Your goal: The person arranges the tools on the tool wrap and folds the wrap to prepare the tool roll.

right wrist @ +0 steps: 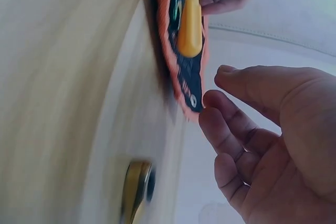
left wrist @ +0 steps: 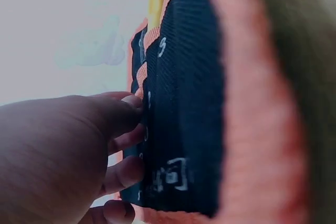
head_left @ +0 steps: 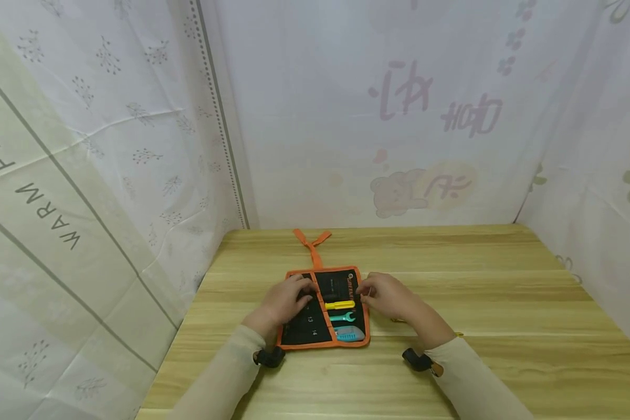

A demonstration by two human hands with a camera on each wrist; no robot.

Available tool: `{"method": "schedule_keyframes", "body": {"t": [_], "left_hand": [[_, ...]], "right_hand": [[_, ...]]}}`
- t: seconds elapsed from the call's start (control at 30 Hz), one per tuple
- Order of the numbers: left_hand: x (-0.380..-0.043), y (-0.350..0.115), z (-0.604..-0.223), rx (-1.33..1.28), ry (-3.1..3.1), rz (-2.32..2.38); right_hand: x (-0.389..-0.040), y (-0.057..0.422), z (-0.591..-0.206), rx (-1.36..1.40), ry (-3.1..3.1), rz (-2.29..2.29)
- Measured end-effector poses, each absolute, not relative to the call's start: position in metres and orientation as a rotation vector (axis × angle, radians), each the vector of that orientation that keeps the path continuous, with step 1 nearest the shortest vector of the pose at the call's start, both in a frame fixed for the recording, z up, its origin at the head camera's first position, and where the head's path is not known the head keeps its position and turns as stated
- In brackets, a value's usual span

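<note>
A black tool roll [head_left: 304,329] with orange trim lies unfolded on the table. Its slanted pockets hold a yellow-handled screwdriver [head_left: 340,305], a teal open-end wrench [head_left: 342,317] and a teal-and-grey utility knife [head_left: 349,333]. My left hand [head_left: 289,300] rests over the roll's left part, fingertips at the orange-edged pocket openings, loosely bent. Just off the roll's right edge hovers my right hand [head_left: 388,294]. In the right wrist view its thumb stands apart from its bent fingers [right wrist: 212,121], with nothing between them.
A gold-coloured metal tool [right wrist: 137,182] lies on the wooden table [head_left: 504,291], mostly hidden by the right forearm in the head view. Orange tie straps [head_left: 313,248] stretch from the roll toward the back. Patterned curtains [head_left: 320,116] hang behind and at both sides.
</note>
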State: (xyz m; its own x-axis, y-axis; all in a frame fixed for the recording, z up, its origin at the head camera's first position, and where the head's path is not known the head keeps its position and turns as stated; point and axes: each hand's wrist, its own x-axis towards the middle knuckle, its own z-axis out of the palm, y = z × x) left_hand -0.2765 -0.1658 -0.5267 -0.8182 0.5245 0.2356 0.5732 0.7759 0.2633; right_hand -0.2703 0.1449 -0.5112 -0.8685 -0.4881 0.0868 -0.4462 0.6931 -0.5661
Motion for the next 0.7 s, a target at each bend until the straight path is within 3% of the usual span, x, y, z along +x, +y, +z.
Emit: {"method": "schedule_keyframes", "body": {"t": [0.7], "left_hand": [[-0.287,-0.164,-0.513,-1.014,-2.998,-0.432]], "right_hand": [[-0.235,0.243,-0.518,-0.618,2.885,-0.984]]}}
